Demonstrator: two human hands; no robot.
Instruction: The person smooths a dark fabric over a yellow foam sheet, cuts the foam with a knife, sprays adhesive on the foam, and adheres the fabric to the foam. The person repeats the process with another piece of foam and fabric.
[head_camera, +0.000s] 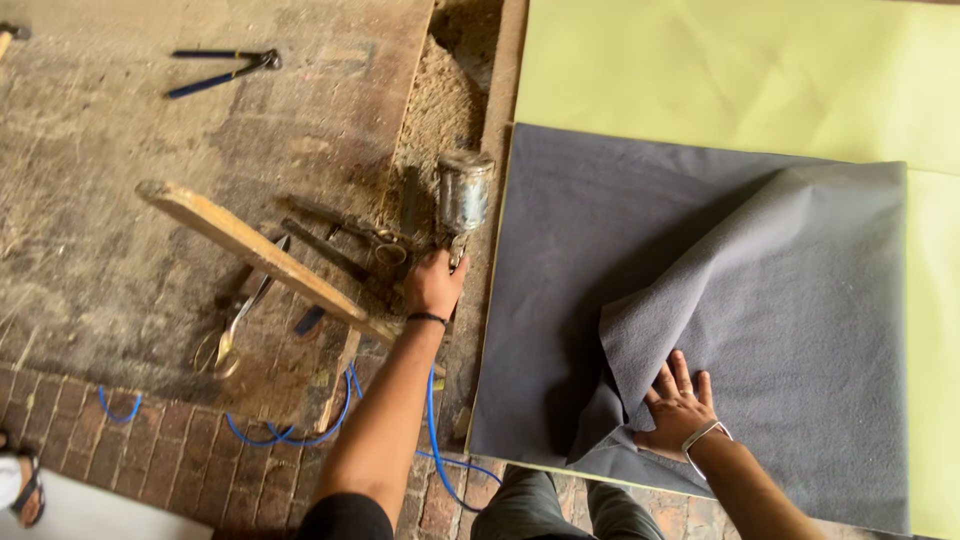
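Left hand (434, 283) reached out straight-armed, fingers closed round the spray gun (463, 195) left of the grey cloth (760, 300); right hand (678, 408) lay flat, fingers spread, on it.

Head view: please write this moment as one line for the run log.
left hand: grips spray gun handle | right hand: flat on folded grey fabric | under fabric: yellow-green sheet | nearby: scissors, pliers

place: upholstery or craft workshop, floor-level
surface: worn, stained work board (150, 150) on brick paving (180, 460)
tools: pliers (225, 68), scissors (235, 325), metal spray gun (462, 195), blue hose (290, 432)
materials: grey fabric (760, 330) over yellow-green sheet (740, 70)
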